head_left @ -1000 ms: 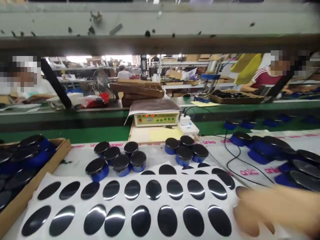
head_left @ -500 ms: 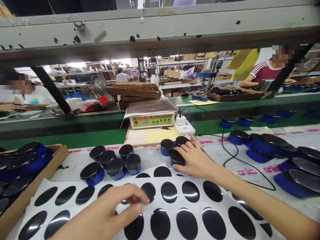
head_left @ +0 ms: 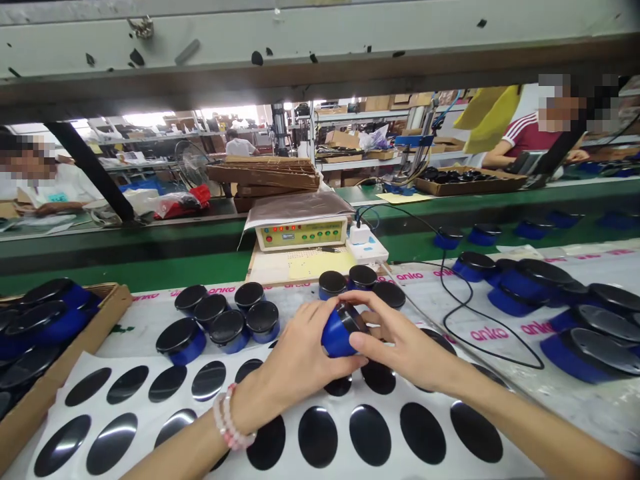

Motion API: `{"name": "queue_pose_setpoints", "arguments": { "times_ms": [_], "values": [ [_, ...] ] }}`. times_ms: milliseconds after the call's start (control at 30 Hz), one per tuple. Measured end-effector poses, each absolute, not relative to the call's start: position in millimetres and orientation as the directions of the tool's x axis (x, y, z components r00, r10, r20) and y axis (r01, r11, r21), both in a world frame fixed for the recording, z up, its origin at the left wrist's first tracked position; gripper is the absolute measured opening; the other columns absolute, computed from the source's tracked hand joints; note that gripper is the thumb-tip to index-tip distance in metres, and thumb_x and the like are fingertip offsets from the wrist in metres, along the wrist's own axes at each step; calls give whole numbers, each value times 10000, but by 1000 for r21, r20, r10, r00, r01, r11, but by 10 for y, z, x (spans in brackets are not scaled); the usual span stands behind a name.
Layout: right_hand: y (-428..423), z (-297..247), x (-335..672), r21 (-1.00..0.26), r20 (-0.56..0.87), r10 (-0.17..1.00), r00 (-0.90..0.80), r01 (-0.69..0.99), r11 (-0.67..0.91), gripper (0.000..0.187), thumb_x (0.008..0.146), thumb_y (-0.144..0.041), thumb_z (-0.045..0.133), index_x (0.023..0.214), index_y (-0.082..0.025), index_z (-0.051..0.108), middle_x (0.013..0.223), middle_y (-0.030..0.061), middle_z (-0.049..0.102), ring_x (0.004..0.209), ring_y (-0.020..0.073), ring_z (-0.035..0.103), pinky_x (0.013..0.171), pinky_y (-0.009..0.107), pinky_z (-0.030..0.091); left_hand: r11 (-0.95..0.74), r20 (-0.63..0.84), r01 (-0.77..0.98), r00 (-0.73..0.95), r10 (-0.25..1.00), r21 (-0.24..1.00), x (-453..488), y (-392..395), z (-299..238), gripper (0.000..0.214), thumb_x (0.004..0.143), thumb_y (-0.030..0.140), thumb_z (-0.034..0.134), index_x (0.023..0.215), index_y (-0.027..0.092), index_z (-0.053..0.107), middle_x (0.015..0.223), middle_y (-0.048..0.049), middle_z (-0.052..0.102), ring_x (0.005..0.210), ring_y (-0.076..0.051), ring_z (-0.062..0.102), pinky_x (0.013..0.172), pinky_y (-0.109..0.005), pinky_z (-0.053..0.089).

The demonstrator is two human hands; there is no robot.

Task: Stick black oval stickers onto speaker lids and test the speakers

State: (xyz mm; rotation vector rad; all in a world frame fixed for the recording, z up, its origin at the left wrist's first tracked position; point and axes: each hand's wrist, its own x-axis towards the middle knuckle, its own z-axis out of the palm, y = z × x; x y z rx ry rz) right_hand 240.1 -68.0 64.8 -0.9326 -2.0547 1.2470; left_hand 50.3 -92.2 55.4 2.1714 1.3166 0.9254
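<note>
Both my hands hold one small round blue unit with a black top (head_left: 340, 329), tilted, above a white sheet of glossy black oval stickers (head_left: 320, 435). My left hand (head_left: 295, 363) cups it from the left, fingers curled round it. My right hand (head_left: 400, 343) grips it from the right, thumb on its side. Behind it stand three more blue units (head_left: 361, 279) and a cluster of several (head_left: 220, 321) to the left.
A cardboard tray of larger blue units (head_left: 35, 333) sits at left; more lie at right (head_left: 545, 287). A black cable (head_left: 465, 337) loops across the bench. A cream tester box (head_left: 300, 233) stands behind, before a green conveyor (head_left: 150, 267). Other people work beyond.
My right hand lifted one blue unit from the group behind the sheet and brought it nearer. My left hand left the sticker sheet and closed on the same unit.
</note>
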Motion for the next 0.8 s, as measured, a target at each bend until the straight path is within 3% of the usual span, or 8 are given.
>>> {"name": "queue_pose_setpoints", "arguments": {
  "times_ms": [133,233,333,600,700,800],
  "values": [
    [-702,655,2303,-976,73,795,-602,122,182,343,912,-451,525,1199,-299,413,1241,45,530,935,147,603,756,294,519,-550,419,712,380,825,438,420,-1015,598,658,723,290,744,1295,161,445,1169,-101,588,1046,-256,532,907,-429,499],
    [-658,642,2199,-984,78,824,-562,91,155,277,903,-420,551,1119,-284,446,1176,21,537,947,133,588,811,289,492,-551,446,761,385,808,343,376,-1016,589,669,722,252,744,1301,144,426,1152,-110,589,1029,-264,533,881,-437,513],
    [-578,630,2102,-976,111,848,-518,102,190,252,873,-410,575,1029,-249,460,1077,16,544,861,124,589,730,265,496,-535,457,797,379,805,281,347,-973,568,669,712,222,745,1291,135,421,1131,-113,595,1011,-274,541,866,-450,517],
    [-192,534,1780,-877,246,851,-464,267,398,155,857,-351,522,932,-221,480,893,-10,592,741,130,581,674,276,476,-438,419,846,295,859,303,273,-685,525,628,754,259,709,1283,162,385,1269,-112,506,1143,-267,524,960,-424,478],
    [-50,567,1671,-792,265,831,-489,381,477,179,888,-395,479,930,-221,486,831,-14,610,681,138,579,633,281,467,-381,385,864,245,890,331,239,-533,541,513,766,320,678,1195,173,441,1168,-96,507,988,-250,601,811,-400,537],
    [49,693,1732,-652,284,797,-534,502,568,275,877,-468,509,995,-221,538,996,39,647,903,197,605,781,329,471,-335,345,880,215,913,337,154,-387,536,493,723,317,677,1150,173,476,1064,-75,514,856,-240,626,717,-391,544]
  ]
}}
